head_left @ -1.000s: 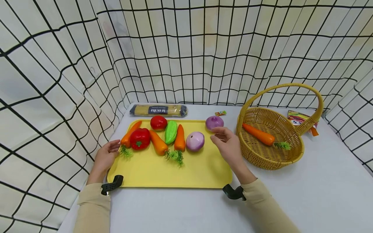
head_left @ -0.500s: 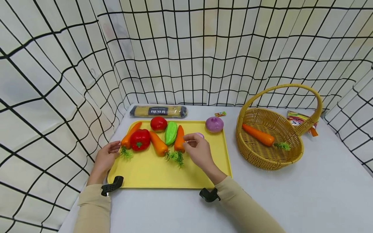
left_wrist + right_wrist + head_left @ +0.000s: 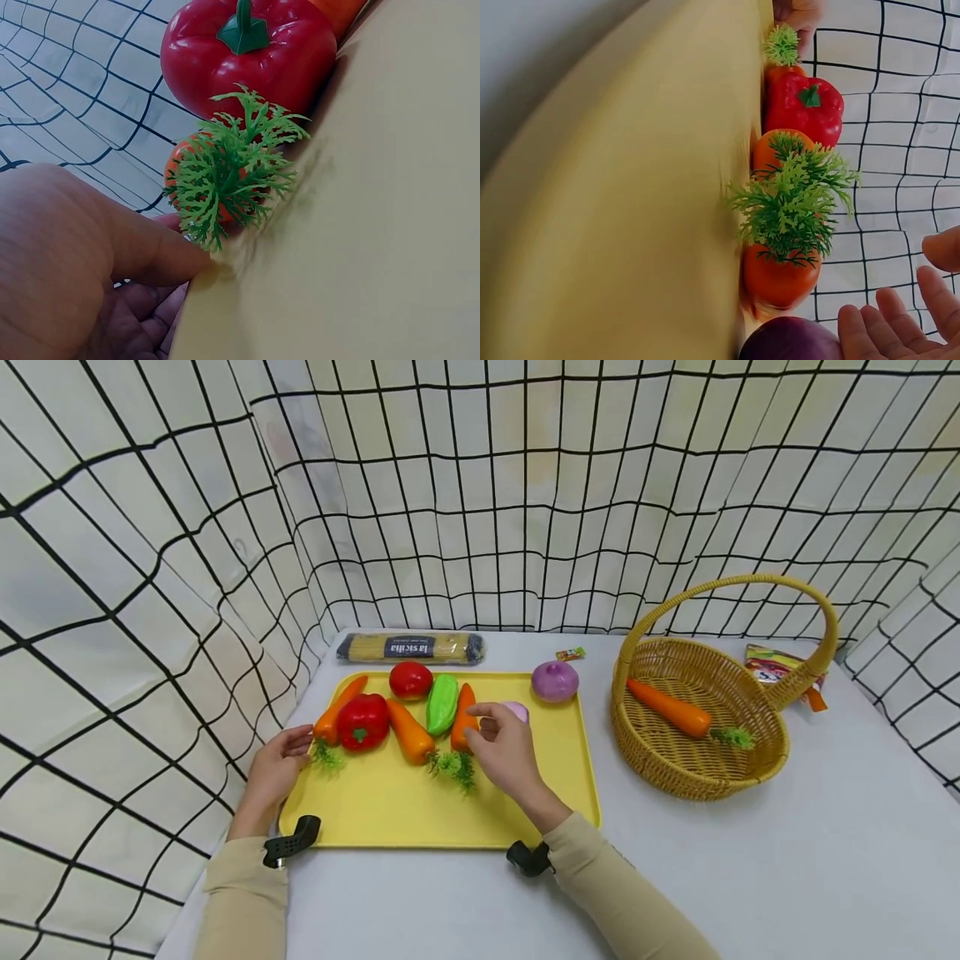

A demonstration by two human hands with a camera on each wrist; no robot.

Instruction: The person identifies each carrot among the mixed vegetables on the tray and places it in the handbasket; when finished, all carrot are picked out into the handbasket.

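Observation:
My left hand [image 3: 273, 768] pinches the left rim of a yellow tray [image 3: 390, 814], thumb on top, fingers below. Close by lie a carrot [image 3: 339, 710] with leafy green top and a red bell pepper [image 3: 247, 67]. My right hand [image 3: 506, 756] hovers over the tray, fingers loosely bent and holding nothing. Just behind it a purple-white onion [image 3: 519, 710] is partly hidden; beside its fingertips stands another carrot [image 3: 463, 714]. A middle carrot [image 3: 408, 731], a lobed green vegetable [image 3: 442, 703] and a tomato [image 3: 410, 680] complete the row. A purple onion [image 3: 555, 682] sits at the back right corner.
A wicker basket [image 3: 637, 752] with a tall handle, holding one carrot [image 3: 671, 708], stands right of the tray. Behind are a spaghetti pack [image 3: 412, 647], a small wrapped sweet [image 3: 570, 653] and a colourful packet [image 3: 776, 668]. Netted cloth walls [image 3: 480, 510] surround the table.
My right hand has moved left from beside the far purple onion to the nearer onion and right carrot, now partly covering that onion. The left hand stays at the tray rim.

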